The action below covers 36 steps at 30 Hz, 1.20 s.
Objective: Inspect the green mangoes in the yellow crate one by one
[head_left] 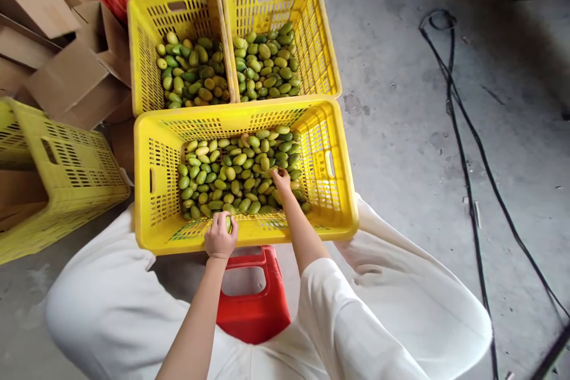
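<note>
Fruit (228, 224) gripped by the left hand (219, 237) at the nearest crate's near rim (178, 244) could drop outside should that hold loosen; inside, the right hand's (281, 182) grip is unclear.

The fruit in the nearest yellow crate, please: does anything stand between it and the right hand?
Nothing visible does: the right hand is inside the crate, fingertips at the fruit; the left hand is off to one side, at the near rim.

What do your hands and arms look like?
Left hand and right hand are both bare, with no glove or watch visible. A loose white sleeve covers the right arm to about the elbow; the left forearm shows no sleeve.
</note>
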Each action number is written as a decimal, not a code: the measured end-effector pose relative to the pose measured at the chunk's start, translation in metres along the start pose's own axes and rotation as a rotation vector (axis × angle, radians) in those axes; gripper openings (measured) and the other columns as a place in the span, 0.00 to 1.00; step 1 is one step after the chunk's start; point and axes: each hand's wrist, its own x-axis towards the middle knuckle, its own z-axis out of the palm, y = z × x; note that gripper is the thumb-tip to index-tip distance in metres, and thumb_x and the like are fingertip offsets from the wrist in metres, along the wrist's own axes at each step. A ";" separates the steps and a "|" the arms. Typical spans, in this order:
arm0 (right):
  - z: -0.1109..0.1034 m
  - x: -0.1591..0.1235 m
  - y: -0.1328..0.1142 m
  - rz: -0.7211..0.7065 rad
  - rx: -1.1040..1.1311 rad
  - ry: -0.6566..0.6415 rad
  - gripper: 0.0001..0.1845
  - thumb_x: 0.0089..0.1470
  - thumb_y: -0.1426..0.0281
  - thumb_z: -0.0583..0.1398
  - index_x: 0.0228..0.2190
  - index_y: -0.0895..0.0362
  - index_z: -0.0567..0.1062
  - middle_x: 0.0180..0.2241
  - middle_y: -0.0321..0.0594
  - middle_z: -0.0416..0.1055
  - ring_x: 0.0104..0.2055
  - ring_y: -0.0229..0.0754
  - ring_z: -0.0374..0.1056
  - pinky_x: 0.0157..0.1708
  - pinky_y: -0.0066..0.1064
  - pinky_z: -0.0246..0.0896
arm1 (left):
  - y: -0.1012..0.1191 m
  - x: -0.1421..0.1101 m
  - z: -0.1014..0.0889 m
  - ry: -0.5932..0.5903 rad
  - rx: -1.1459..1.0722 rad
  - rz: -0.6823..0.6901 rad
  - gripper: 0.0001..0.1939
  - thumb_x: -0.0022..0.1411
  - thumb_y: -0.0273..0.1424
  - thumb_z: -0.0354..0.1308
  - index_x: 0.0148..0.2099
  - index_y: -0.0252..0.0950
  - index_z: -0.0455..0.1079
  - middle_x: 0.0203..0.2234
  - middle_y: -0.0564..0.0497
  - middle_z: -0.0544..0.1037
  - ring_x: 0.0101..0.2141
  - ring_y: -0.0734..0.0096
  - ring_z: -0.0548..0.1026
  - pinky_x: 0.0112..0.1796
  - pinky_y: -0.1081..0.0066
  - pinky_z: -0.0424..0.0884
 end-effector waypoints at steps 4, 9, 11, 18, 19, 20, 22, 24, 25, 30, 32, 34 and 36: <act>-0.027 -0.014 -0.029 0.121 0.302 -0.052 0.15 0.68 0.52 0.65 0.44 0.50 0.75 0.39 0.39 0.80 0.45 0.48 0.79 0.45 0.37 0.81 | 0.005 0.006 -0.002 0.027 -0.021 -0.038 0.05 0.72 0.34 0.62 0.46 0.42 0.79 0.44 0.39 0.87 0.36 0.54 0.85 0.35 0.63 0.73; -0.052 -0.055 -0.058 0.202 0.558 -0.194 0.17 0.69 0.51 0.70 0.44 0.49 0.76 0.38 0.38 0.82 0.36 0.43 0.77 0.32 0.29 0.76 | 0.012 0.013 -0.007 0.011 -0.060 -0.049 0.02 0.70 0.31 0.62 0.44 0.43 0.75 0.44 0.41 0.87 0.37 0.54 0.84 0.36 0.63 0.72; -0.056 -0.071 -0.066 0.246 0.635 -0.252 0.12 0.73 0.55 0.66 0.45 0.50 0.76 0.38 0.37 0.82 0.32 0.39 0.73 0.26 0.23 0.68 | 0.015 0.017 -0.011 -0.012 -0.090 -0.070 0.01 0.70 0.32 0.62 0.42 0.44 0.73 0.44 0.41 0.86 0.38 0.53 0.84 0.37 0.63 0.73; -0.066 -0.105 -0.101 0.337 0.792 -0.370 0.10 0.74 0.70 0.55 0.45 0.53 0.78 0.37 0.40 0.79 0.30 0.38 0.68 0.23 0.20 0.60 | 0.020 0.038 -0.038 -0.176 -0.388 -0.150 0.07 0.64 0.28 0.58 0.43 0.46 0.68 0.45 0.41 0.87 0.49 0.50 0.86 0.55 0.53 0.82; -0.068 -0.109 -0.107 0.338 0.797 -0.391 0.09 0.74 0.71 0.56 0.46 0.52 0.78 0.37 0.40 0.79 0.31 0.39 0.70 0.24 0.21 0.63 | 0.020 0.042 -0.046 -0.197 -0.412 -0.142 0.08 0.64 0.28 0.57 0.45 0.45 0.69 0.46 0.42 0.87 0.49 0.52 0.86 0.55 0.55 0.83; -0.072 -0.113 -0.114 0.331 0.796 -0.423 0.07 0.73 0.71 0.58 0.46 0.52 0.78 0.38 0.40 0.80 0.32 0.39 0.72 0.26 0.22 0.67 | 0.020 0.046 -0.055 -0.229 -0.445 -0.133 0.09 0.64 0.29 0.57 0.47 0.45 0.71 0.47 0.43 0.88 0.48 0.55 0.86 0.55 0.57 0.83; -0.082 -0.123 -0.127 0.287 0.771 -0.520 0.04 0.71 0.70 0.64 0.46 0.51 0.77 0.38 0.39 0.80 0.35 0.40 0.76 0.31 0.24 0.74 | 0.020 0.053 -0.077 -0.360 -0.560 -0.100 0.13 0.67 0.35 0.61 0.53 0.44 0.74 0.49 0.45 0.88 0.48 0.58 0.86 0.54 0.60 0.84; -0.095 -0.133 -0.136 0.220 0.731 -0.617 0.11 0.68 0.68 0.70 0.47 0.51 0.75 0.38 0.37 0.80 0.36 0.40 0.78 0.32 0.25 0.76 | 0.022 0.059 -0.100 -0.506 -0.683 -0.078 0.21 0.67 0.43 0.67 0.60 0.45 0.76 0.51 0.45 0.89 0.51 0.58 0.86 0.56 0.61 0.84; -0.101 -0.138 -0.138 0.193 0.717 -0.651 0.15 0.66 0.67 0.73 0.48 0.50 0.74 0.38 0.37 0.80 0.36 0.40 0.78 0.30 0.24 0.74 | 0.025 0.062 -0.109 -0.554 -0.735 -0.077 0.25 0.65 0.45 0.70 0.62 0.45 0.76 0.53 0.44 0.89 0.55 0.56 0.87 0.58 0.60 0.84; -0.112 -0.159 -0.136 0.152 0.690 -0.696 0.28 0.58 0.66 0.79 0.50 0.48 0.70 0.36 0.30 0.78 0.29 0.34 0.70 0.23 0.17 0.59 | 0.046 0.070 -0.125 -0.596 -0.952 -0.117 0.34 0.52 0.47 0.84 0.57 0.44 0.77 0.49 0.42 0.91 0.59 0.45 0.88 0.63 0.50 0.85; -0.106 -0.164 -0.133 0.183 0.702 -0.666 0.23 0.63 0.65 0.76 0.50 0.48 0.71 0.36 0.30 0.77 0.30 0.35 0.71 0.25 0.18 0.60 | 0.052 0.069 -0.120 -0.577 -1.046 -0.164 0.35 0.51 0.49 0.86 0.54 0.43 0.77 0.47 0.42 0.91 0.56 0.45 0.90 0.64 0.47 0.85; -0.098 -0.168 -0.131 0.243 0.722 -0.653 0.12 0.71 0.65 0.70 0.50 0.49 0.73 0.37 0.33 0.79 0.33 0.37 0.74 0.28 0.21 0.68 | 0.055 0.067 -0.116 -0.569 -1.126 -0.207 0.36 0.50 0.51 0.87 0.54 0.43 0.78 0.48 0.43 0.91 0.54 0.46 0.90 0.63 0.46 0.86; -0.093 -0.171 -0.128 0.291 0.728 -0.681 0.05 0.75 0.66 0.64 0.50 0.51 0.75 0.39 0.37 0.82 0.37 0.40 0.79 0.35 0.26 0.77 | 0.052 0.065 -0.114 -0.571 -1.178 -0.238 0.37 0.50 0.50 0.88 0.56 0.43 0.80 0.48 0.44 0.92 0.54 0.46 0.91 0.62 0.47 0.87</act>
